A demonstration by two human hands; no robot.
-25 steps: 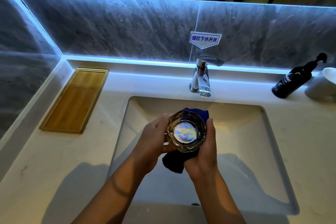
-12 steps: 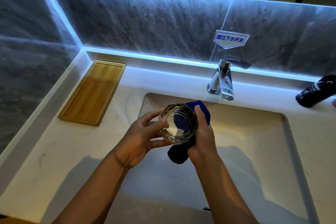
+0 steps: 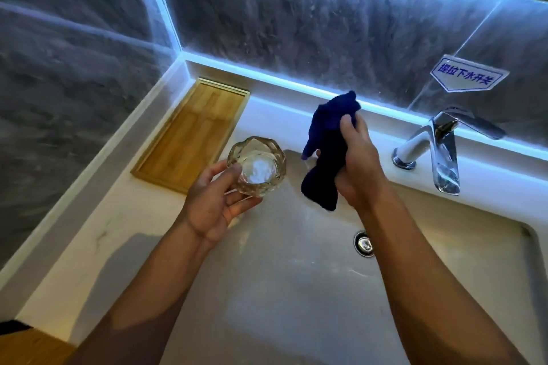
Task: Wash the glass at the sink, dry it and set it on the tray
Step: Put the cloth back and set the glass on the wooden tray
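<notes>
A faceted clear glass is held upright in my left hand, above the sink's left rim and just right of the wooden tray. The tray lies bare on the counter in the back left corner. My right hand grips a dark blue cloth, raised over the back of the sink and apart from the glass.
A chrome faucet stands at the back right with a small blue-lettered sign on the wall above it. The drain sits in the basin. Marble walls close off the left and back sides of the white counter.
The cloth has come away from the glass. My left hand has carried the glass left toward the tray; my right hand has lifted the cloth up and back. The view has swung left.
</notes>
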